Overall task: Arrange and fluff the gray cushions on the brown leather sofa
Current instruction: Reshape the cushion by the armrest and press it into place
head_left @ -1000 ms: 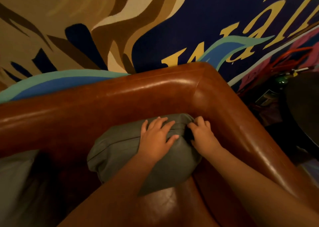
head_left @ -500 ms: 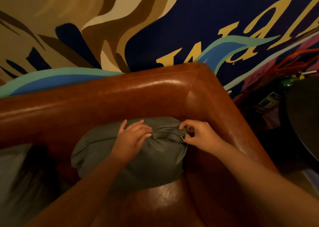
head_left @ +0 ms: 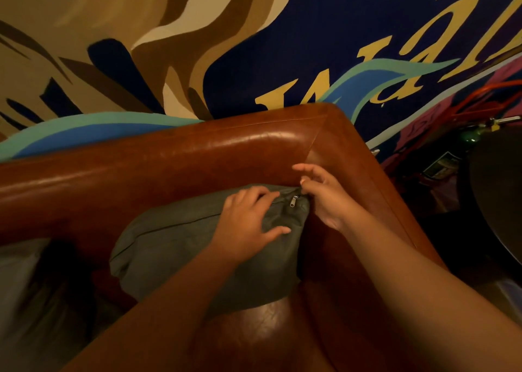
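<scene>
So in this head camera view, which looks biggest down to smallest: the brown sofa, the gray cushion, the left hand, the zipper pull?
1. Brown sofa
2. Gray cushion
3. Left hand
4. Zipper pull

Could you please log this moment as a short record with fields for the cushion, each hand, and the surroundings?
cushion: gray cushion in the corner of the brown leather sofa, zipper pull showing
left hand: rests on the cushion top, fingers spread
right hand: at the cushion's zipper corner, grip unclear
second cushion: far left, blurred
backdrop: painted mural wall
</scene>
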Demonstrator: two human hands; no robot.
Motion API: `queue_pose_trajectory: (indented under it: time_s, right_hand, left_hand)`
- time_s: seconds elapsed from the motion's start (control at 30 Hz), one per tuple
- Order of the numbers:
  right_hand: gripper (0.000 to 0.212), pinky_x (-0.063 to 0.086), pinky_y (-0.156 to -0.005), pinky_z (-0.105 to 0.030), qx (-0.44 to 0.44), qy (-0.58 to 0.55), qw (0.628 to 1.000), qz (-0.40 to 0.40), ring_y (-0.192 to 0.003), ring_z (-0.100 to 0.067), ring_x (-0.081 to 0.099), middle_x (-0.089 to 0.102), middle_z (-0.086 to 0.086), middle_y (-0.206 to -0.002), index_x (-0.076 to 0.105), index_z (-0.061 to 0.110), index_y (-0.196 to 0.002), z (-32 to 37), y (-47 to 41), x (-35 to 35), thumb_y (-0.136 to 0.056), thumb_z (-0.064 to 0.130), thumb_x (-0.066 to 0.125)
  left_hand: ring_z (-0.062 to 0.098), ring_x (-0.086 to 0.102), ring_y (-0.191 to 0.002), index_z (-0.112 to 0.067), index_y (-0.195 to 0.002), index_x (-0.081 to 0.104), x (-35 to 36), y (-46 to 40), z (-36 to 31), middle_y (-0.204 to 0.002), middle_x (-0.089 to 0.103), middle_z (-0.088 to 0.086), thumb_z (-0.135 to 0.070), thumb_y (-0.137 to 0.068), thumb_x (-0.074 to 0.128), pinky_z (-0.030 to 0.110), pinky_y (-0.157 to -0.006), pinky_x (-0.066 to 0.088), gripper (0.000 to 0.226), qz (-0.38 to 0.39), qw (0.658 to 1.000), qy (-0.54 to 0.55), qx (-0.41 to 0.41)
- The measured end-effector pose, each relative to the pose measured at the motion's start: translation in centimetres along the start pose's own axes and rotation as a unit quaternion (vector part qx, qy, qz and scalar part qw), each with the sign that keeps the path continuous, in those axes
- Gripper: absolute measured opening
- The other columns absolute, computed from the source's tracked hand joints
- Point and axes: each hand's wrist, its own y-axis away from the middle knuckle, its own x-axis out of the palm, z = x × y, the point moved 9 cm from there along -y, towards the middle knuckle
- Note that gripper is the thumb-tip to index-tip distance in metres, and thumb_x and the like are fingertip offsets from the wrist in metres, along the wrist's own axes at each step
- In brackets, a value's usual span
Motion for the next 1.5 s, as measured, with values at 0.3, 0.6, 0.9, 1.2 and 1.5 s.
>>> queue_pose_trajectory:
  time_s: [0.3, 0.6, 0.9, 1.2, 1.5]
  right_hand:
    - [0.026, 0.049, -0.066, -0.022, 0.002, -0.013, 1.0, -0.017, -0.073, -0.011, 0.052, 0.05, 0.0, -0.077, 0.064, 0.01, -0.103, -1.5, 1.3, -2.2, -0.086, -0.009, 0.06]
    - [0.063, 0.04, -0.087, -0.003, -0.128, 0.364, 0.922, -0.012, -0.107, 0.002, 0.056, 0.061, 0.012, -0.117, 0.056, 0.028, -0.125, -1.3, 3.0, -1.7, -0.07, 0.018, 0.084]
    - [0.022, 0.045, -0.074, -0.029, -0.134, 0.318, 0.938, -0.006, -0.081, -0.006, 0.057, 0.061, 0.007, -0.084, 0.054, 0.029, -0.086, -2.2, 2.5, -1.7, -0.081, 0.025, 0.075]
    - [0.043, 0.045, -0.075, -0.017, -0.168, 0.277, 0.946, -0.023, -0.082, -0.008, 0.057, 0.06, 0.0, -0.088, 0.057, 0.029, -0.094, 0.0, 2.5, -2.6, -0.068, 0.009, 0.084]
    - [0.042, 0.049, -0.083, -0.022, -0.098, 0.126, 0.987, 0.014, -0.09, -0.007, 0.062, 0.062, 0.002, -0.092, 0.057, 0.019, -0.121, -1.5, 3.6, -3.7, -0.085, -0.002, 0.065]
  left_hand:
    - [0.021, 0.059, -0.07, -0.02, -0.089, 0.069, 2.5, -1.3, -1.5, -0.076, 0.06, -0.002, -0.04, -0.08, 0.047, 0.029, -0.064, 0.033, 0.031, -0.034, 0.988, -0.102, 0.107]
    - [0.024, 0.059, -0.074, -0.014, -0.09, 0.069, 2.1, -2.2, -0.6, -0.082, 0.063, 0.002, -0.035, -0.092, 0.047, 0.03, -0.07, 0.045, 0.031, -0.004, 0.996, 0.051, 0.067]
    - [0.014, 0.047, -0.082, -0.017, -0.096, 0.064, 1.4, -2.7, 0.1, -0.087, 0.062, -0.001, -0.039, -0.093, 0.039, 0.026, -0.072, 0.034, 0.033, 0.008, 0.997, 0.033, 0.065]
    - [0.014, 0.047, -0.093, -0.025, -0.109, 0.06, -0.1, -2.6, -2.4, -0.101, 0.057, -0.007, -0.054, -0.083, 0.048, 0.03, -0.077, 0.041, 0.042, -0.019, 0.992, -0.029, 0.118]
    - [0.017, 0.056, -0.084, -0.024, -0.088, 0.069, -0.5, -3.7, -2.9, -0.084, 0.062, -0.009, -0.045, -0.086, 0.046, 0.031, -0.075, 0.034, 0.031, -0.023, 0.989, -0.022, 0.147]
